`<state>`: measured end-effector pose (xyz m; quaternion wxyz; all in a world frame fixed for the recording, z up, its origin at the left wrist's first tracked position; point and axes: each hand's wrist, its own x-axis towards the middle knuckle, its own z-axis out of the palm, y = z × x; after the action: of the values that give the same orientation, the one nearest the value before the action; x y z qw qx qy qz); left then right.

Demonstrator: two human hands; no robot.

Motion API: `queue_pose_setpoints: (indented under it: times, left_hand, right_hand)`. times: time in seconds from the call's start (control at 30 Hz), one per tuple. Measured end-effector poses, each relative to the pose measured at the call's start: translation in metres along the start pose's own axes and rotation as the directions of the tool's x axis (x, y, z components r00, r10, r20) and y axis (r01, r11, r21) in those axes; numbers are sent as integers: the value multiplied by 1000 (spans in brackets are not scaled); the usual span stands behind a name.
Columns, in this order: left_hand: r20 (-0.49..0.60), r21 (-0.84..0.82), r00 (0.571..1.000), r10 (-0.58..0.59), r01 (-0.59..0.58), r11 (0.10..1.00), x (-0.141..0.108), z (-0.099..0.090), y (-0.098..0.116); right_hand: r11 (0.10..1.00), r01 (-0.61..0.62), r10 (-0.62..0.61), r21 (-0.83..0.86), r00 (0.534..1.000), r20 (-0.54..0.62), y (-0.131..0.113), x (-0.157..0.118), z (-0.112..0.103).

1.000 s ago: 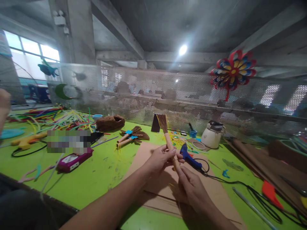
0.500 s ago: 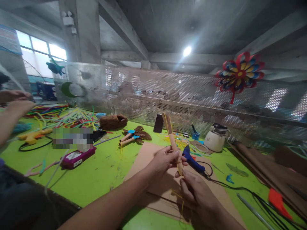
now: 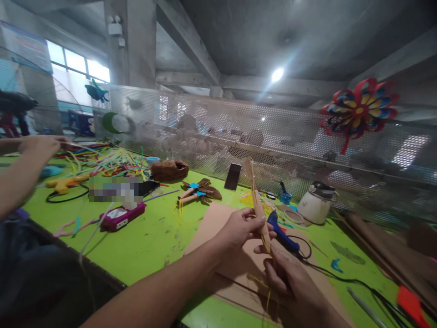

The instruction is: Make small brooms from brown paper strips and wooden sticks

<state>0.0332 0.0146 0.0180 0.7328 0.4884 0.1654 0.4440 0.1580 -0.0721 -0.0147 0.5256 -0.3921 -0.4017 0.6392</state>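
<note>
A slim tan rolled-paper tube (image 3: 260, 210) is held upright at a slant over the cardboard, with a narrow brown strip and yellow thread along its upper end. Fingers of my left hand (image 3: 243, 228) wrap round its middle. Below, my right hand (image 3: 288, 271) pinches its lower end, where thin yellow thread (image 3: 257, 280) dangles; the fingertips partly hide what they grip. Just beyond my hands lies a blue glue gun (image 3: 283, 234) with a black cord. Two similar tubes (image 3: 187, 197) with brown leaf-like pieces, blue stars and yellow threads rest farther left.
Brown cardboard (image 3: 211, 223) lies on the green table (image 3: 146, 255). Behind stand a phone (image 3: 233, 176) and a white jug (image 3: 316, 205). A purple box (image 3: 124, 217) and colourful strips (image 3: 119, 159) are at left, beside a co-worker's hand (image 3: 43, 145). Perforated screen (image 3: 211, 127) at the back.
The view has swung slightly left, so things appear farther right. Both my hands keep their hold on the tube, which now leans a little differently. The co-worker's hands have shifted.
</note>
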Motion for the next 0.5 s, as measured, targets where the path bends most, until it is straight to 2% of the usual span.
queue_pose_setpoints:
  times: [0.13,0.3,0.37,0.5]
  left_hand:
    - [-70,19,997,16,-14,1000,2,-1,-1]
    - [-122,35,993,-8,12,999,4,-3,0]
    - [-128,42,992,1,4,999,5,-3,-1]
    - [-142,67,990,24,-15,998,4,-2,-2]
  right_hand:
    - [995,5,-14,-97,995,-97,0,2,4]
    - [965,76,-116,-252,983,-145,20,13,-1]
    - [966,99,-136,-239,981,-142,28,14,-2]
    - [995,74,-82,-64,988,-132,35,11,3]
